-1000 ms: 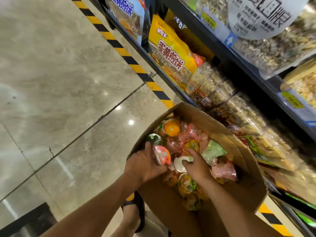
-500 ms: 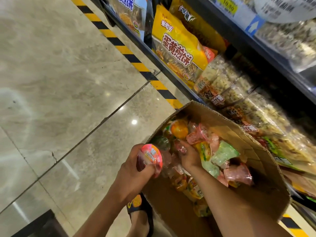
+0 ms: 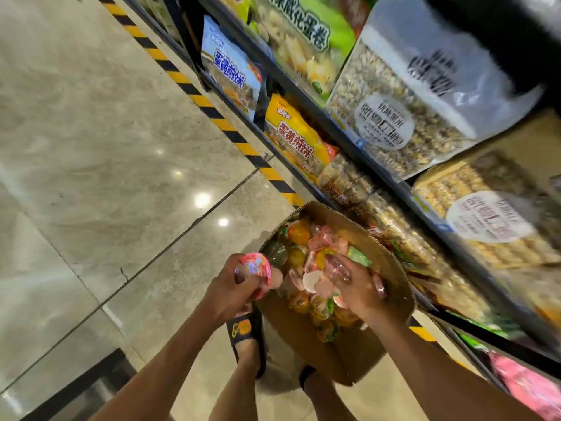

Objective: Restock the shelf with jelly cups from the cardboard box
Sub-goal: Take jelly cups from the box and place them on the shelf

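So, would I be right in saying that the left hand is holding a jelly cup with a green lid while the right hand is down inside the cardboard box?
Not quite: the jelly cup held by the left hand has a pink lid, not a green one, as the head view shows. The right hand is indeed down inside the cardboard box.

Fairly bright indoor light falls from overhead, leaving small white glare spots on the polished floor (image 3: 91,132), while the recesses under the shelf (image 3: 352,138) boards sit in deep shadow. Motion blur smears the bags (image 3: 485,220) toward the right edge and the pink jelly cup (image 3: 255,268) in the left hand (image 3: 233,293). The wide lens bends the shelf lines and striped floor tape (image 3: 194,92) at the margins.
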A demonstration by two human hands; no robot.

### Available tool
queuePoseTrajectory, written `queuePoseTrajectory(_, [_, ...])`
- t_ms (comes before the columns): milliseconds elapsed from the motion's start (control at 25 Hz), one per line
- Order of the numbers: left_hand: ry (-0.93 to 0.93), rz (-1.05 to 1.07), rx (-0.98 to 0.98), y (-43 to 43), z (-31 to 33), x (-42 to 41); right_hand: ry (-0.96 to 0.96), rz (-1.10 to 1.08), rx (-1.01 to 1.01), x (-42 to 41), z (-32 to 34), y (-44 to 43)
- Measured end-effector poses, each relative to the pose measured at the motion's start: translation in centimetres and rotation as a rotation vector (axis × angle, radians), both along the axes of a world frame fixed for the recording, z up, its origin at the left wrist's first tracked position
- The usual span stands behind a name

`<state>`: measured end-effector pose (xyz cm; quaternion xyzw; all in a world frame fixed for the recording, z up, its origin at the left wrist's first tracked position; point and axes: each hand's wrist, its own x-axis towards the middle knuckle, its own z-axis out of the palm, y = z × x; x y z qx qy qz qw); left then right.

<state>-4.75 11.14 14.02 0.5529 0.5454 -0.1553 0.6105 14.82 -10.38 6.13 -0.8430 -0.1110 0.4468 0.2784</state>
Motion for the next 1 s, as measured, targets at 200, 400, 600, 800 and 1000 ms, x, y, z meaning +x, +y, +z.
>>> queuePoseTrajectory(200, [-0.046, -0.108, 0.013, 1.4, 12.9, 0.6, 0.009, -0.031, 0.091, -0.6, 16.2, 1.1])
queuePoseTrajectory(400, [-0.190, -0.288, -0.068, 2.9, 27.2, 3.6, -0.162, -0.050, 0.268, -2.3, 31.4, 1.7])
queuePoseTrajectory(600, [-0.405, -0.420, -0.206, 1.9, 37.9, 7.4, -0.257, -0.301, 0.517, -2.4, 43.8, 0.6])
queuePoseTrajectory(800, [-0.556, -0.461, -0.300, -2.2, 44.5, 11.2, -0.312, -0.519, 0.698, -3.0, 51.9, -3.5])
queuePoseTrajectory(1000, [-0.609, -0.587, -0.324, -8.9, 49.3, 13.4, -0.288, -0.706, 0.837, -4.1, 56.2, -9.8])
